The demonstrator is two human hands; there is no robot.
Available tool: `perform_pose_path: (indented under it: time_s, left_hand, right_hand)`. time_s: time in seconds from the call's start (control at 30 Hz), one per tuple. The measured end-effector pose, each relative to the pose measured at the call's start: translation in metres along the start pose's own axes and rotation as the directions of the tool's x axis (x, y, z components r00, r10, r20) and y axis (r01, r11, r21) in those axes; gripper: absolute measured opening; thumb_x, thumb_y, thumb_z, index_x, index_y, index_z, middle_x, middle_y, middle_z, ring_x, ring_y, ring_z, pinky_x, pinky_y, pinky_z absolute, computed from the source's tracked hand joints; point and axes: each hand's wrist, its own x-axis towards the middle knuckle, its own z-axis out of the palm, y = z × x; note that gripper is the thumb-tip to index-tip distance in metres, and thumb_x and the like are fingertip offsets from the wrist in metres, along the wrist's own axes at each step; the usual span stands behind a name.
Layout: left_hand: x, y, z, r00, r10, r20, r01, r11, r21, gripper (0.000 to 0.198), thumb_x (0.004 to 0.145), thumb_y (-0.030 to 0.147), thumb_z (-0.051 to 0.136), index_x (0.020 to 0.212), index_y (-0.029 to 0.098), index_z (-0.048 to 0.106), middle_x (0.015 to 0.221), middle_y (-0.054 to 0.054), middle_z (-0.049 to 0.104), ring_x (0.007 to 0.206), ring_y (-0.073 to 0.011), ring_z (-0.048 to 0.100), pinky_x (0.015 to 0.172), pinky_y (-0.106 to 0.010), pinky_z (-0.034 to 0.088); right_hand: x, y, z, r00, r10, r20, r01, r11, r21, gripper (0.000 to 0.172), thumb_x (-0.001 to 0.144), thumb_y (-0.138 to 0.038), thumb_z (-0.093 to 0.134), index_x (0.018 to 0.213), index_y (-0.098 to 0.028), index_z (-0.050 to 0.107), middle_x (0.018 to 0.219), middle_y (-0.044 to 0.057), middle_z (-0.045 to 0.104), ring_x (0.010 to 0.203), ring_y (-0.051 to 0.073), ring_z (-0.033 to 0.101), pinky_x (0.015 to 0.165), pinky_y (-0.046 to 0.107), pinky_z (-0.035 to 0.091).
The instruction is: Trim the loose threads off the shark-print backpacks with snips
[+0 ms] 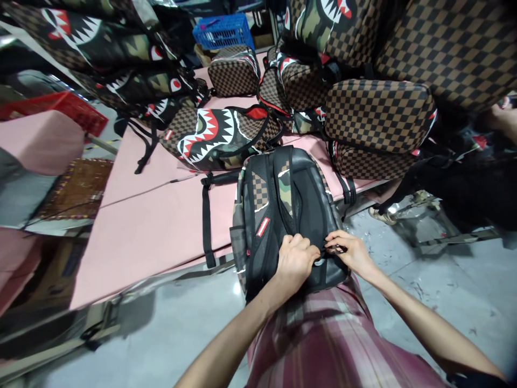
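Observation:
A backpack [313,205] with a black padded back, black shoulder straps and checkered and camouflage patches lies at the table's front edge, its lower end against my lap. My left hand [297,262] is closed over the lower part of its back panel, fingers curled into the black material. Just to the right, my right hand [350,252] is pinched near the panel's lower right side. A small dark, shiny item shows between its fingers, too small to name. What lies under my left fingers is hidden.
A shark-mouth backpack [214,134] lies behind on the pink table [161,226]. More bags are piled left and right, including a checkered bag [377,116]. A blue crate [224,31] stands at the back, a red crate [76,110] at left. Another person's hand [504,121] shows at right.

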Motion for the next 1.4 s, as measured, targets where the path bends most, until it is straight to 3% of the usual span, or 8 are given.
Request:
perform_pose_path:
  time_s: [0.27, 0.43, 0.6, 0.83, 1.07, 1.2, 1.33, 1.4]
  left_hand:
    - [-0.015, -0.012, 0.015, 0.991, -0.041, -0.125, 0.065, 0.978, 0.197, 0.017, 0.088, 0.016, 0.044, 0.073, 0.017, 0.052, 0.072, -0.003, 0.056, 0.070, -0.0171, 0.048, 0.055, -0.029, 0.032]
    - [-0.015, -0.015, 0.024, 0.975, -0.107, -0.195, 0.135, 0.981, 0.136, 0.017, 0.089, 0.015, 0.039, 0.076, 0.017, 0.050, 0.073, -0.003, 0.056, 0.069, -0.0151, 0.049, 0.054, -0.026, 0.033]
    - [-0.017, -0.017, 0.027, 0.957, -0.117, -0.266, 0.131, 0.991, 0.033, 0.015, 0.088, 0.012, 0.041, 0.076, 0.017, 0.048, 0.074, -0.002, 0.056, 0.070, -0.0135, 0.051, 0.055, -0.025, 0.035]
    - [-0.019, -0.017, 0.026, 0.952, -0.135, -0.273, 0.143, 0.990, 0.010, 0.016, 0.088, 0.014, 0.039, 0.076, 0.017, 0.049, 0.074, -0.003, 0.057, 0.069, -0.0136, 0.051, 0.055, -0.025, 0.035]
    - [-0.018, -0.017, 0.024, 0.957, -0.145, -0.250, 0.152, 0.988, 0.008, 0.018, 0.090, 0.016, 0.037, 0.076, 0.017, 0.049, 0.075, -0.003, 0.058, 0.070, -0.0136, 0.052, 0.056, -0.025, 0.034]
    - [-0.018, -0.015, 0.023, 0.954, -0.151, -0.260, 0.158, 0.987, 0.008, 0.018, 0.090, 0.017, 0.037, 0.077, 0.017, 0.050, 0.075, -0.003, 0.058, 0.070, -0.0141, 0.052, 0.058, -0.026, 0.034]
    - [-0.018, -0.012, 0.024, 0.947, -0.116, -0.300, 0.113, 0.993, -0.030, 0.017, 0.089, 0.014, 0.040, 0.076, 0.017, 0.050, 0.076, -0.003, 0.059, 0.072, -0.0140, 0.052, 0.063, -0.025, 0.037]
    - [-0.017, -0.011, 0.025, 0.937, -0.134, -0.323, 0.127, 0.991, -0.041, 0.017, 0.088, 0.014, 0.040, 0.075, 0.017, 0.050, 0.074, -0.003, 0.058, 0.070, -0.0142, 0.051, 0.063, -0.025, 0.037]
  right_hand:
    - [-0.005, -0.004, 0.000, 0.998, -0.058, 0.019, 0.060, 0.995, -0.085, 0.028, 0.074, -0.006, 0.048, 0.087, -0.021, 0.068, 0.103, 0.005, 0.063, 0.090, 0.017, 0.062, 0.078, 0.031, 0.048]
    - [-0.004, -0.029, -0.019, 0.993, -0.040, 0.107, 0.070, 0.953, -0.295, 0.043, 0.078, -0.034, 0.060, 0.118, -0.022, 0.051, 0.115, 0.007, 0.057, 0.095, 0.021, 0.059, 0.076, 0.033, 0.048]
    - [0.007, -0.052, -0.026, 0.983, -0.088, 0.162, 0.163, 0.827, -0.538, 0.020, 0.087, -0.034, 0.049, 0.097, -0.019, 0.059, 0.090, 0.005, 0.063, 0.083, 0.019, 0.057, 0.069, 0.029, 0.041]
    - [0.016, -0.060, -0.012, 0.957, -0.158, 0.245, 0.287, 0.653, -0.701, 0.017, 0.087, -0.030, 0.051, 0.084, -0.019, 0.064, 0.080, 0.005, 0.063, 0.075, 0.019, 0.053, 0.063, 0.030, 0.031]
    - [0.014, -0.068, -0.006, 0.945, -0.215, 0.245, 0.326, 0.575, -0.750, 0.016, 0.087, -0.027, 0.051, 0.079, -0.019, 0.063, 0.074, 0.005, 0.061, 0.072, 0.019, 0.050, 0.061, 0.032, 0.028]
    - [0.014, -0.059, -0.015, 0.956, -0.203, 0.210, 0.292, 0.623, -0.726, 0.017, 0.087, -0.028, 0.051, 0.081, -0.020, 0.064, 0.075, 0.004, 0.062, 0.073, 0.019, 0.053, 0.062, 0.031, 0.031]
    - [0.011, -0.040, -0.043, 0.994, -0.096, -0.053, 0.046, 0.801, -0.597, 0.021, 0.088, -0.035, 0.049, 0.089, -0.020, 0.064, 0.083, 0.003, 0.066, 0.077, 0.018, 0.059, 0.063, 0.028, 0.038]
    - [0.008, -0.036, -0.052, 0.996, -0.028, -0.080, -0.021, 0.834, -0.552, 0.023, 0.086, -0.039, 0.051, 0.091, -0.021, 0.065, 0.086, 0.003, 0.067, 0.077, 0.019, 0.062, 0.061, 0.028, 0.040]
